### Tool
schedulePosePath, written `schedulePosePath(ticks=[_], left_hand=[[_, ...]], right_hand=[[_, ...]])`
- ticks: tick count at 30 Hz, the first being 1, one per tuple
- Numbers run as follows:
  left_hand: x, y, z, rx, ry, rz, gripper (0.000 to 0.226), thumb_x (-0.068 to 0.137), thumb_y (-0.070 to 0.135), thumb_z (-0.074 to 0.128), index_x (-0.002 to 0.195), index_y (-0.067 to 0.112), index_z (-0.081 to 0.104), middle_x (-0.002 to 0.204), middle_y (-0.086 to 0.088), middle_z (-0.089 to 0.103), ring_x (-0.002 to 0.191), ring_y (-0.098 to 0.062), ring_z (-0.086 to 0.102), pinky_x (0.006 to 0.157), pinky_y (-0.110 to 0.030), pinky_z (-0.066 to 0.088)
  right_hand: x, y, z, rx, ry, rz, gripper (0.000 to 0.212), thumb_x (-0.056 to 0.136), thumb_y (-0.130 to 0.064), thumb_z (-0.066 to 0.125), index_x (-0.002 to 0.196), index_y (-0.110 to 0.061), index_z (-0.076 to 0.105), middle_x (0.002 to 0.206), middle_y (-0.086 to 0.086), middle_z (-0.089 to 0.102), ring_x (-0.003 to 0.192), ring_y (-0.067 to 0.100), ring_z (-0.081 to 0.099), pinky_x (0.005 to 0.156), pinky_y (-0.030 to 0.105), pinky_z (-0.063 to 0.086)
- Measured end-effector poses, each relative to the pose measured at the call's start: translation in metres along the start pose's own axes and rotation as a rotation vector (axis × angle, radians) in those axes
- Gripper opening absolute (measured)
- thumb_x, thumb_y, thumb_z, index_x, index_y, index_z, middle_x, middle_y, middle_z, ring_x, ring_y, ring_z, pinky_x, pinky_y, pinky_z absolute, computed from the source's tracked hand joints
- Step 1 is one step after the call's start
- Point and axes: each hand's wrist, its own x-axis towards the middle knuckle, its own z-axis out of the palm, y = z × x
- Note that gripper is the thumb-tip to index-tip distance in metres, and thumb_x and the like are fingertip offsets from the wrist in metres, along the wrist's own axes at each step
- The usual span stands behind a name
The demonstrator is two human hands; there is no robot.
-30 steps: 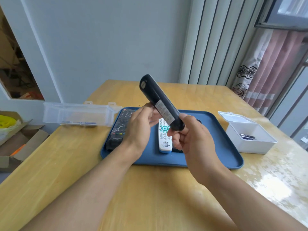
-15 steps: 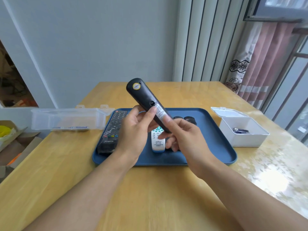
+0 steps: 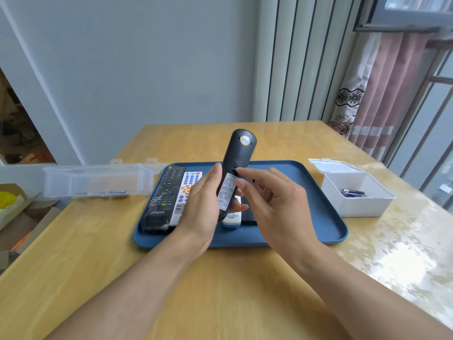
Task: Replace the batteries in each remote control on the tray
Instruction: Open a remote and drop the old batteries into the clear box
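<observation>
A left hand (image 3: 203, 207) grips a black remote (image 3: 235, 168) upright, back side out, above the tray (image 3: 318, 231); the right hand (image 3: 277, 204), fingers loosely spread, touches its battery cover, holding nothing.

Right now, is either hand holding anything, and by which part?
The left hand grips the black remote by its lower half, back side facing the camera. The right hand holds nothing; its fingers reach toward the remote's back.

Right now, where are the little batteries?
In the head view, the batteries lie inside the open white box on the table's right side, just right of the blue tray.
</observation>
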Motion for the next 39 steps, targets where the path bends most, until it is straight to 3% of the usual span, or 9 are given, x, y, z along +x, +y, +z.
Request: schedulePosePath(ticks=[7,13,17,20,23,26,29,33,39], left_hand=[[-0.002,0.0,0.0,0.043,-0.023,0.014,0.037,0.109,0.03,0.039,0.116,0.011,0.07,0.102,-0.016,0.072,0.083,-0.018,0.066,0.061,-0.023,0.054],[-0.001,-0.004,-0.002,0.207,-0.027,0.057,0.034,0.109,0.03,0.041,0.109,0.017,0.073,0.099,-0.01,0.076,0.083,-0.012,0.067,0.066,-0.025,0.057],[0.0,-0.004,-0.001,0.168,0.043,0.021,0.035,0.108,0.033,0.041,0.104,0.019,0.073,0.084,0.0,0.076,0.075,-0.014,0.068,0.067,-0.029,0.055],[0.006,-0.002,-0.004,0.09,0.198,-0.001,0.035,0.108,0.036,0.042,0.099,0.017,0.07,0.083,-0.004,0.074,0.073,-0.019,0.067,0.07,-0.031,0.056],[0.01,0.007,-0.008,-0.065,0.298,-0.012,0.036,0.109,0.034,0.04,0.098,0.01,0.065,0.072,-0.007,0.069,0.052,-0.017,0.057,0.061,-0.032,0.058],[0.009,0.013,-0.011,-0.186,0.31,-0.033,0.036,0.109,0.032,0.041,0.096,0.009,0.065,0.066,-0.006,0.069,0.049,-0.015,0.057,0.072,-0.037,0.06],[0.008,0.014,-0.012,-0.24,0.269,-0.064,0.035,0.108,0.033,0.042,0.101,0.009,0.065,0.071,-0.009,0.07,0.053,-0.017,0.058,0.073,-0.037,0.061],[0.007,0.015,-0.01,-0.26,0.232,-0.077,0.036,0.108,0.035,0.042,0.106,0.008,0.066,0.079,-0.012,0.07,0.058,-0.02,0.059,0.07,-0.036,0.061],[0.003,0.012,-0.003,-0.258,0.136,-0.145,0.045,0.107,0.038,0.039,0.115,0.002,0.064,0.095,-0.015,0.069,0.074,-0.024,0.064,0.059,-0.028,0.058]], right_hand=[[0.001,0.002,0.001,-0.058,-0.054,0.007,0.02,0.096,-0.043,0.06,0.115,-0.04,0.067,0.077,-0.013,0.051,0.068,0.013,0.055,0.063,0.037,0.053],[0.009,-0.002,-0.01,0.084,-0.268,0.157,0.019,0.091,-0.039,0.069,0.094,-0.027,0.054,0.083,-0.011,0.058,0.059,0.005,0.05,0.059,0.016,0.039],[0.008,-0.007,-0.012,0.278,-0.316,0.166,0.025,0.091,-0.025,0.073,0.09,-0.021,0.048,0.073,-0.008,0.064,0.062,0.016,0.06,0.063,0.037,0.053],[0.012,-0.006,-0.015,0.333,-0.355,0.178,0.021,0.089,-0.025,0.074,0.091,-0.025,0.053,0.072,0.002,0.066,0.064,0.029,0.055,0.061,0.043,0.048],[0.016,-0.002,-0.022,0.283,-0.602,0.19,0.02,0.084,-0.027,0.079,0.085,-0.023,0.059,0.078,0.016,0.067,0.064,0.024,0.054,0.062,0.046,0.046],[0.014,-0.006,-0.029,0.049,-0.872,0.175,0.028,0.076,-0.036,0.086,0.086,-0.023,0.062,0.078,0.006,0.069,0.062,0.009,0.051,0.063,0.032,0.042],[0.011,-0.011,-0.03,-0.071,-0.964,0.142,0.03,0.074,-0.044,0.086,0.083,-0.023,0.066,0.071,-0.001,0.067,0.056,0.004,0.047,0.058,0.025,0.038],[0.009,-0.013,-0.032,-0.144,-0.913,0.077,0.032,0.068,-0.053,0.086,0.072,-0.025,0.071,0.052,-0.009,0.048,0.048,0.008,0.037,0.048,0.02,0.029],[0.009,0.003,-0.018,-0.039,-0.32,-0.05,0.009,0.081,-0.04,0.079,0.087,-0.033,0.078,0.07,-0.013,0.058,0.06,0.012,0.049,0.058,0.019,0.04]])
